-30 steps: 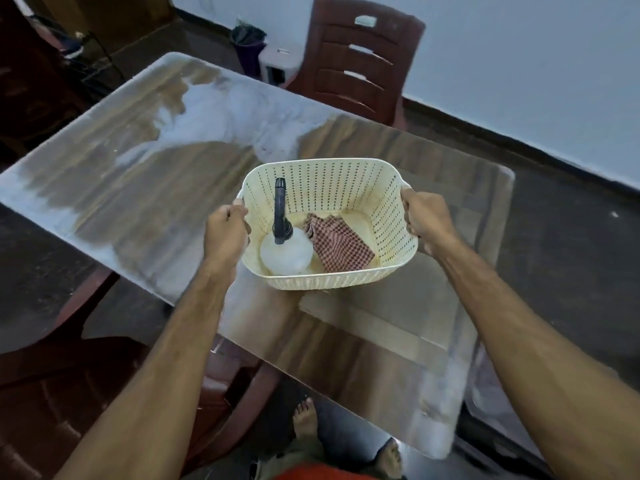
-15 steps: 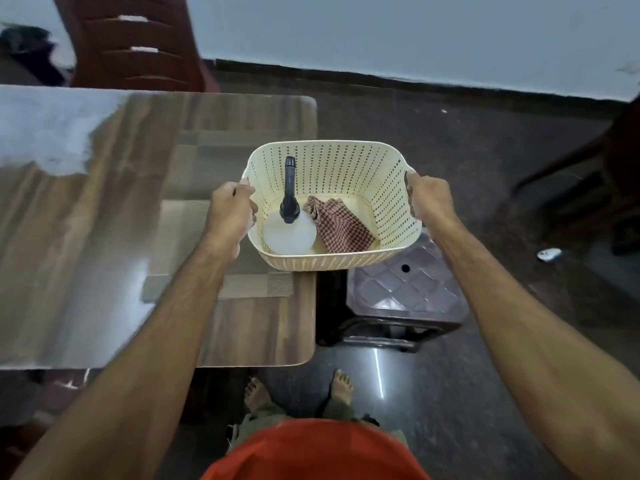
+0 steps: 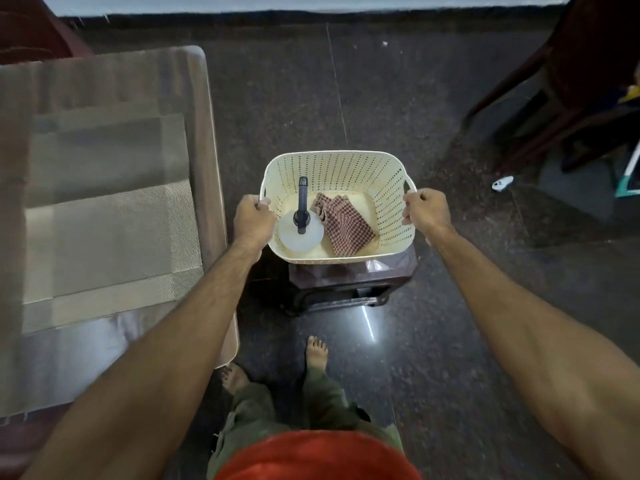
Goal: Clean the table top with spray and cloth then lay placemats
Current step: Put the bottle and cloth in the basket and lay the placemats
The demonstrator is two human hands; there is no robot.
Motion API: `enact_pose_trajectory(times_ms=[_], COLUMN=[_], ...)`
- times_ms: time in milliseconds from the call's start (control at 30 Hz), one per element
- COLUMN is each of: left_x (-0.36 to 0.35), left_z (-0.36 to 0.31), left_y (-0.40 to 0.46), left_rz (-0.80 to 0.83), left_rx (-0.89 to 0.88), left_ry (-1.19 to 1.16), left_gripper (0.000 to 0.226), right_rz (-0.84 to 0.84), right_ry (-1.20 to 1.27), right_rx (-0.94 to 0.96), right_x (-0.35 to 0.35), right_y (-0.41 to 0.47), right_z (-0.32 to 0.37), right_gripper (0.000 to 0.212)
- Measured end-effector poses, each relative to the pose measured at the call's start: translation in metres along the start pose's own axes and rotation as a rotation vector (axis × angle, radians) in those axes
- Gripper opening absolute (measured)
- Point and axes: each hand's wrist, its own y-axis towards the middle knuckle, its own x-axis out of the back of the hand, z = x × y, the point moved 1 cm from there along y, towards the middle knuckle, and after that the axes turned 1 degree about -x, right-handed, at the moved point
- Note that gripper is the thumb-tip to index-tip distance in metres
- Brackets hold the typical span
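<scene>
A cream perforated basket (image 3: pixel 346 171) is held over a dark plastic stool (image 3: pixel 349 282) to the right of the table. My left hand (image 3: pixel 252 220) grips its left handle and my right hand (image 3: pixel 426 211) grips its right handle. Inside stand a white spray bottle (image 3: pixel 301 233) with a black nozzle and a folded red checked cloth (image 3: pixel 346 225). Beige woven placemats (image 3: pixel 104 216) lie on the glossy wooden table (image 3: pixel 204 168) at the left.
A dark red chair (image 3: pixel 31 32) stands behind the table at the top left, another chair (image 3: pixel 581 91) at the right. A small white object (image 3: pixel 502 183) lies on the dark floor. My bare feet (image 3: pixel 315 351) stand close to the stool and table edge.
The basket, in both hands, has moved rightward off the table and lower, now directly over the stool. The view has turned right and down.
</scene>
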Motion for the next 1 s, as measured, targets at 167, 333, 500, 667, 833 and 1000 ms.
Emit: enact_pose_trajectory(times_ms=[167, 333, 500, 667, 833, 1000], left_x=[-0.028, -0.042, -0.046, -0.049, -0.054, -0.055], left_z=[0.026, 0.043, 0.052, 0.057, 0.064, 0.07], left_y=[0.018, 0.037, 0.044, 0.051, 0.05, 0.052], left_rz=[0.046, 0.054, 0.046, 0.055, 0.073, 0.069], left_rx=[0.061, 0.06, 0.058, 0.075, 0.086, 0.078], left_ry=[0.066, 0.076, 0.085, 0.092, 0.093, 0.09], left_gripper=[0.021, 0.028, 0.025, 0.027, 0.024, 0.022], right_rz=[0.015, 0.012, 0.031, 0.037, 0.041, 0.046], right_ry=[-0.07, -0.113, -0.104, -0.152, -0.192, -0.189], right_rx=[-0.037, -0.03, -0.002, -0.016, -0.01, 0.006], right_x=[-0.014, -0.022, -0.03, -0.035, -0.036, -0.037], right_y=[0.023, 0.04, 0.051, 0.057, 0.06, 0.064], right_z=[-0.036, -0.051, -0.055, -0.061, -0.066, -0.071], right_gripper=[0.018, 0.016, 0.02, 0.021, 0.017, 0.019])
